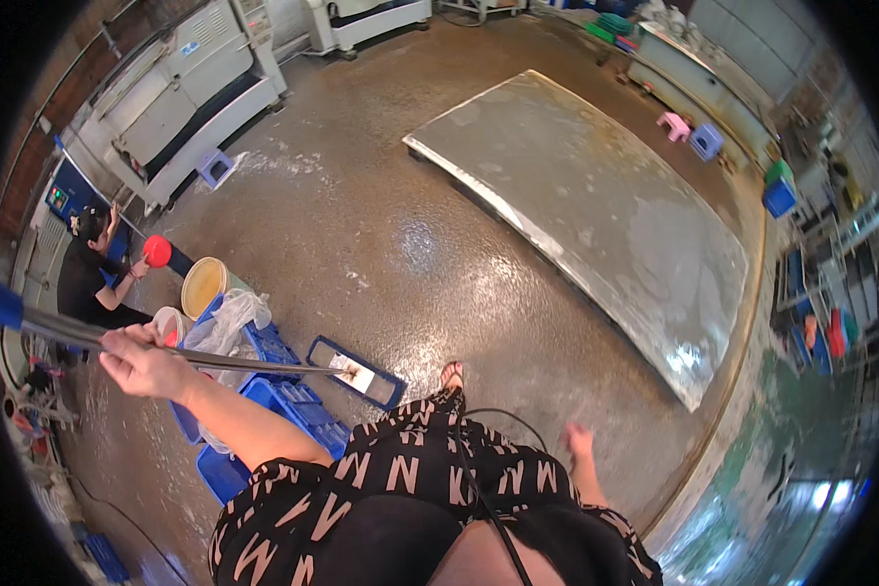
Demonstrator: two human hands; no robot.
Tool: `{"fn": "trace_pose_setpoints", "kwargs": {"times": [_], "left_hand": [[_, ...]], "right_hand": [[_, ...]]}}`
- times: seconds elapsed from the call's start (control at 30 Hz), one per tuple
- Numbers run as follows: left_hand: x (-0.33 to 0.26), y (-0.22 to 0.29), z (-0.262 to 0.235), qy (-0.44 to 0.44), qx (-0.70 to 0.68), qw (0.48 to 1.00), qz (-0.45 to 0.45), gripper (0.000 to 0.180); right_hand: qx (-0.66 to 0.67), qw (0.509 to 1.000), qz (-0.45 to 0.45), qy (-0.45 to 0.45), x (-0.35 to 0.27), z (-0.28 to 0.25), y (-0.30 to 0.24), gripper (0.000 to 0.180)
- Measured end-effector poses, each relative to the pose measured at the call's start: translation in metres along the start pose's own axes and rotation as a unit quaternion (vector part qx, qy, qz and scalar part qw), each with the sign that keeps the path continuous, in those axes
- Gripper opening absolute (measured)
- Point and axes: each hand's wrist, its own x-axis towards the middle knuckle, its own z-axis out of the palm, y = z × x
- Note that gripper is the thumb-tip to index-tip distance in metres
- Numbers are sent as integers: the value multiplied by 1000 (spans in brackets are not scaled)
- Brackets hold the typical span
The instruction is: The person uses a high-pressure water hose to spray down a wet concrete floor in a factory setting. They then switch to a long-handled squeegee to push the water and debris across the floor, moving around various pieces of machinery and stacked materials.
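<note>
My left hand [145,363] is wrapped round the metal pole [234,362] of a flat mop, its blue grip end [4,307] rising past the hand at the left. On the wet floor lies the mop head [356,373], a flat rectangle with a dark blue border and a white middle, just ahead of my foot. My right hand [578,438] hangs low at my right side, apart from the mop; it is blurred and its fingers do not show clearly.
Blue plastic crates [293,405] with clear plastic bags [230,327] stand at my left, beside a yellowish bucket [203,288]. Beyond, a person [93,264] in dark clothes crouches with a red vessel [156,251]. A large low grey slab [596,205] fills the right. Machines [186,88] line the back left.
</note>
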Motion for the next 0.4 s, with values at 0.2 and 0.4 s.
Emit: {"fn": "trace_pose_setpoints", "kwargs": {"times": [0.2, 0.4], "left_hand": [[15, -100, 99, -1, 82, 997, 9, 32], [28, -178, 173, 63, 157, 984, 48, 31]], "right_hand": [[-493, 847, -164, -109, 112, -38, 115, 37], [-507, 844, -150, -93, 203, 27, -74, 35]]}}
